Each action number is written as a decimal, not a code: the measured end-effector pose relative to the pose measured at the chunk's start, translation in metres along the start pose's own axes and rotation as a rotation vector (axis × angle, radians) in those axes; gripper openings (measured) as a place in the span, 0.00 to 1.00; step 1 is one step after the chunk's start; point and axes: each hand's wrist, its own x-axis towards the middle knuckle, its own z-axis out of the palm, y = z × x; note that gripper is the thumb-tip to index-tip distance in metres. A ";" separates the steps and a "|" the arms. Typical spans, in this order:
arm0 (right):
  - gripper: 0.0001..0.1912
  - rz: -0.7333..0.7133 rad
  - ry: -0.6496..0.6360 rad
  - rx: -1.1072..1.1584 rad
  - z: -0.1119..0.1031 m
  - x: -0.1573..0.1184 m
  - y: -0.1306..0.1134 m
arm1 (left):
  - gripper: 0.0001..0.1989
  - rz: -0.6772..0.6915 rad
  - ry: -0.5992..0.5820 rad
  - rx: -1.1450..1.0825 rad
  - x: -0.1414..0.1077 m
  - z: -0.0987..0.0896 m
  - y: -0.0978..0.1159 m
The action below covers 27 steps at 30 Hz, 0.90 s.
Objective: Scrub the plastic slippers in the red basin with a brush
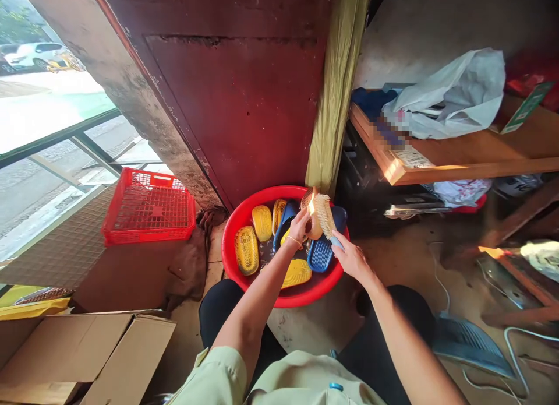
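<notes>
I'm clamping my left grip on the tan piece over the tub, my right grip on the brush, and fearing a hard stroke could be knocking the piece loose.

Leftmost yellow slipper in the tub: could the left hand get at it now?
Probably, yes: nothing covers the slipper, and it lies near the left hand. That hand holds a brown item, though, and may need freeing first.
</notes>
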 end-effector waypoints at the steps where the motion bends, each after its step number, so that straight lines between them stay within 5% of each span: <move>1: 0.29 -0.016 0.012 -0.047 0.004 0.001 0.002 | 0.27 0.015 -0.042 0.045 -0.008 -0.014 -0.001; 4: 0.30 -0.092 -0.016 -0.134 0.019 -0.005 0.009 | 0.28 0.017 -0.153 0.443 -0.043 -0.072 -0.008; 7: 0.30 -0.084 -0.124 -0.271 0.037 -0.011 0.010 | 0.37 -0.139 -0.348 0.945 -0.081 -0.115 -0.020; 11: 0.30 -0.010 -0.208 -0.367 0.058 -0.008 0.004 | 0.56 -0.148 -0.523 1.393 -0.109 -0.122 -0.039; 14: 0.30 -0.051 -0.198 -0.241 0.064 -0.009 0.005 | 0.56 -0.062 -0.662 1.607 -0.103 -0.118 -0.038; 19: 0.28 0.000 -0.094 0.051 0.064 -0.028 0.015 | 0.48 -0.002 -0.600 1.186 -0.080 -0.135 -0.010; 24: 0.35 0.127 0.011 0.394 0.079 -0.039 0.009 | 0.43 -0.163 -0.260 0.372 -0.070 -0.143 0.008; 27: 0.34 0.089 -0.044 0.463 0.099 -0.049 -0.002 | 0.39 -0.252 -0.046 -0.042 -0.067 -0.143 0.011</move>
